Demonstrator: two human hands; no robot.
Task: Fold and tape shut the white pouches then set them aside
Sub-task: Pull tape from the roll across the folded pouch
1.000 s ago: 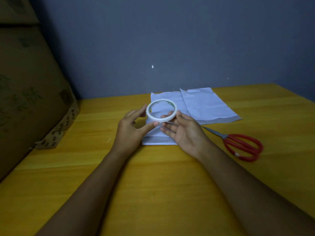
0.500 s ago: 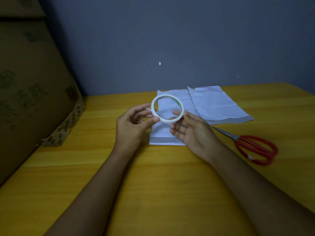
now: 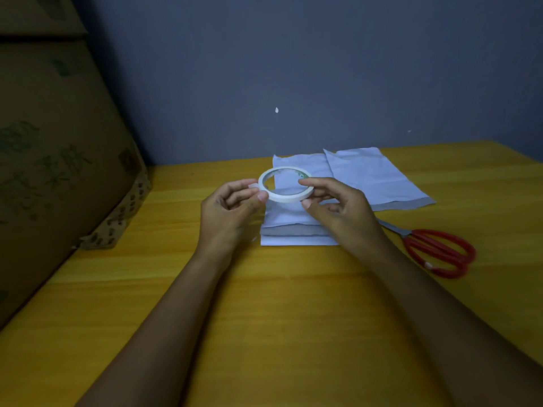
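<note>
Both hands hold the white tape roll [image 3: 284, 185] in the air. The left hand [image 3: 232, 210] pinches its left rim, the right hand [image 3: 338, 210] pinches its right rim. Just below the roll lies the folded white pouch [image 3: 293, 230] on the yellow table [image 3: 293, 318]. A flat pouch [image 3: 376, 177] lies behind the right hand, red scissors [image 3: 437, 251] to its right.

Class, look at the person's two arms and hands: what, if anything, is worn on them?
Nothing that shows. Both forearms are bare as far up as the picture reaches, with no sleeves or cuffs in view. The left hand and right hand have no gloves, and no rings, watch or bracelets can be made out in the dim light.
</note>
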